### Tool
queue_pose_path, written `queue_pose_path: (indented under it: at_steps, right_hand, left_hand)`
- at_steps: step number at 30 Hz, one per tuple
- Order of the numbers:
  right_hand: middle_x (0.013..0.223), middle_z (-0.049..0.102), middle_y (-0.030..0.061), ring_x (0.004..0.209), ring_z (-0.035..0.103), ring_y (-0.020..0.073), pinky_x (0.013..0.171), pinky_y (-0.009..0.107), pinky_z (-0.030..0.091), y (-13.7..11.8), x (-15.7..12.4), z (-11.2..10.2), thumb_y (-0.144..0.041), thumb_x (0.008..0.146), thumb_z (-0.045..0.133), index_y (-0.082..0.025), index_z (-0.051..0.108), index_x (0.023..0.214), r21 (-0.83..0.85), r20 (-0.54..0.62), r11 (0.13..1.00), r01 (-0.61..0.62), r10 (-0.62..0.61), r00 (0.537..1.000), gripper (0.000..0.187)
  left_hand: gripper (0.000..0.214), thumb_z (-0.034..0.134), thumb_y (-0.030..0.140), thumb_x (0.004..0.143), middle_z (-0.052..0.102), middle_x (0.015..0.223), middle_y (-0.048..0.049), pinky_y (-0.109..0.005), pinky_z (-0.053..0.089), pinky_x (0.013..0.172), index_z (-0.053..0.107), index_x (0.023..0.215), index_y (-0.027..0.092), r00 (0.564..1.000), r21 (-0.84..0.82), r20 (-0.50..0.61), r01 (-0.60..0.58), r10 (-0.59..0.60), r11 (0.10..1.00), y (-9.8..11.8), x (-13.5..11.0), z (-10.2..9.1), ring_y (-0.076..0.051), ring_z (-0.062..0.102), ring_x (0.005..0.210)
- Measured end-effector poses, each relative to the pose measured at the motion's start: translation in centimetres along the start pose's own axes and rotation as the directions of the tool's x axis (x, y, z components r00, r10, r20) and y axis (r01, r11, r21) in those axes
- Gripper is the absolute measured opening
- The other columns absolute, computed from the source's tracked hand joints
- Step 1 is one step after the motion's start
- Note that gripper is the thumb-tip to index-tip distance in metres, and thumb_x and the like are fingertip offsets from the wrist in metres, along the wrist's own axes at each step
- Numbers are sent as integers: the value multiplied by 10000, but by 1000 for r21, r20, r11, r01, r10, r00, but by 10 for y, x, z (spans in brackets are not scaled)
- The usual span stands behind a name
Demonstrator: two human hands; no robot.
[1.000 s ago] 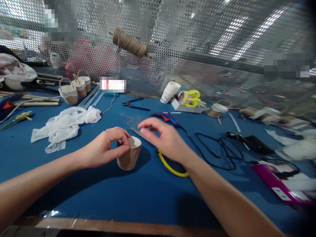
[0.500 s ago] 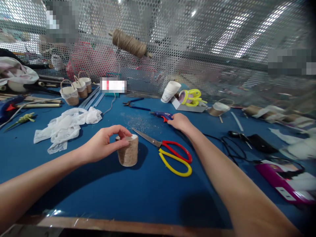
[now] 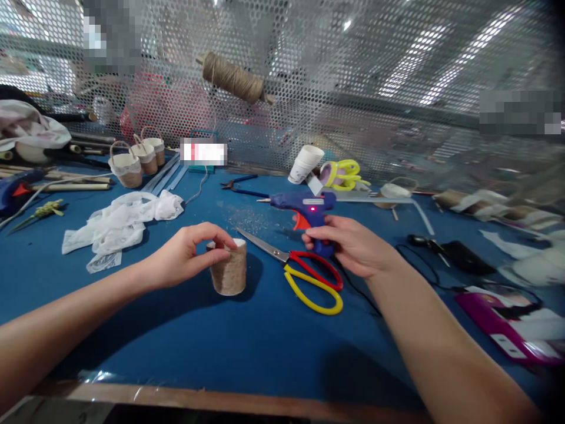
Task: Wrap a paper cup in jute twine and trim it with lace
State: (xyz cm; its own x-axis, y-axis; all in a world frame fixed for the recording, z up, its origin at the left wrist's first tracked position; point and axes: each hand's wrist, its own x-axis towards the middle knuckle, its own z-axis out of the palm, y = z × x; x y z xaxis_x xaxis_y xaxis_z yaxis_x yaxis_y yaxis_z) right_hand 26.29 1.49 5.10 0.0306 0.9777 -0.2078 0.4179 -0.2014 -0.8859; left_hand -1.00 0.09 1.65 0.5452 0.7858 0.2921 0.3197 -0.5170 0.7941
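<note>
Pinched at its rim by my left hand (image 3: 194,253) is a small cup (image 3: 228,272) wrapped in brown burlap, upright on the blue table. My right hand (image 3: 353,241) grips a blue hot glue gun (image 3: 304,203) by its handle, raised above the table with its nozzle pointing left. A red light glows on the gun's side, and a clear glue stick trails from its back. Between the hands lie large scissors (image 3: 280,254) with one red and one yellow handle, blades pointing to the upper left.
White lace (image 3: 117,227) is heaped at left, with small handled baskets (image 3: 126,171) behind it. Pliers (image 3: 245,187) and stacked paper cups (image 3: 305,164) lie toward the back mesh. A twine spool (image 3: 232,78) hangs above. A purple power strip (image 3: 494,327) sits at right.
My right hand has lifted the glue gun off the table and turned it upright, its nozzle still facing left. My left hand stays on the cup.
</note>
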Motion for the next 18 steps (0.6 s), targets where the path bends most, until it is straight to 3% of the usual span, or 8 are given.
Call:
queue_pose_path:
  at_steps: [3,6,8,11,15,18]
  right_hand:
    - [529,516,-23,492,471,82,484,200,412,2,-25,9,-282,680,615,-166,517,590,111,107,990,88,-100,989,177]
    - [535,501,-41,491,463,92,471,211,406,10,-45,21,-318,733,605,-176,594,786,124,96,970,207,-219,971,152]
    - [540,513,-36,481,477,102,436,213,404,15,-53,28,-328,763,580,-188,614,857,55,92,964,261,-266,960,172]
    - [543,570,-13,437,498,111,411,233,431,21,-60,36,-327,783,551,-195,639,789,-100,72,920,378,-372,925,159]
    - [677,695,37,555,632,180,556,302,533,30,-64,41,-290,754,579,-218,652,749,-312,-16,799,514,-545,838,103]
    - [745,723,35,657,679,220,621,337,553,37,-65,41,-251,748,591,-252,675,816,-438,18,716,543,-597,802,108]
  left_hand:
    - [112,511,227,823,657,884,-57,-261,476,709,592,860,159,1000,18,-16,-24,24,1000,0,0,0,-146,596,813]
    - [84,517,230,819,652,841,-50,-262,475,701,556,799,159,999,-1,-36,-4,4,1000,-2,0,1,-141,595,783]
    - [92,534,246,814,648,826,-46,-263,474,691,538,784,159,998,-27,-57,16,-18,999,-3,0,2,-143,594,775]
    - [111,564,262,800,643,812,-41,-266,472,692,532,776,158,996,-69,-75,43,-49,997,-6,-1,3,-144,590,772]
    - [129,601,269,777,635,812,-44,-287,471,715,539,780,155,991,-110,-101,81,-92,991,-7,-1,5,-155,585,787]
    - [150,624,277,757,631,811,-46,-296,471,710,538,779,156,987,-125,-121,93,-108,988,-6,-1,6,-158,580,775]
